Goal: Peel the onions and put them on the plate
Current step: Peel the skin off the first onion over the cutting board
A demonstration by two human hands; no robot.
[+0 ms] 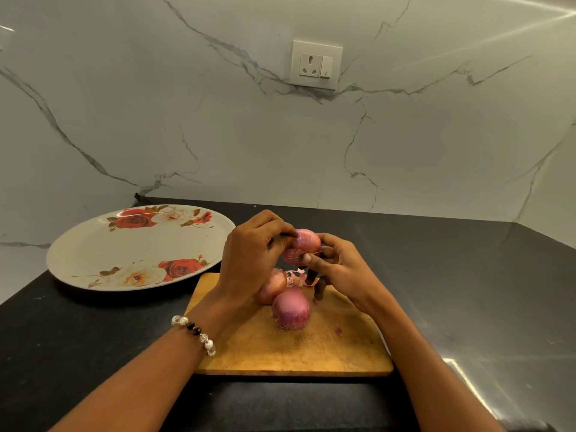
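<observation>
**First onion in hand, plate waiting bare**

The person is holding one red onion (301, 246) up above the wooden chopping board (290, 347), both hands clamped on it. The left hand (254, 257) is pinching at the top of the bulb with its fingertips curled in, and the right hand (335, 265) is gripping the lower side, thumb pressing against the skin. A thin strand of skin seems to be lifting between the two hands, so the peeling of this onion is looking underway but not finished: most of its papery pink outer layer is still showing.

Two more onions are sitting on the board below the hands. The nearer onion (291, 310) is standing with its root end down and its skin on; the farther onion (271, 286) is lying just behind it, touching it, partly hidden by the left wrist, and also looking unpeeled. A few loose peel scraps (296, 277) are lying on the board beside them (whether they come from the held onion cannot be told).

The floral plate (93, 244) is resting on the dark desk (467, 275) to the left of the board, near it but not touching, and it is carrying no onions.

Judging from this, the task is sitting at an early stage: nothing delivered, one onion being stripped, two waiting
</observation>
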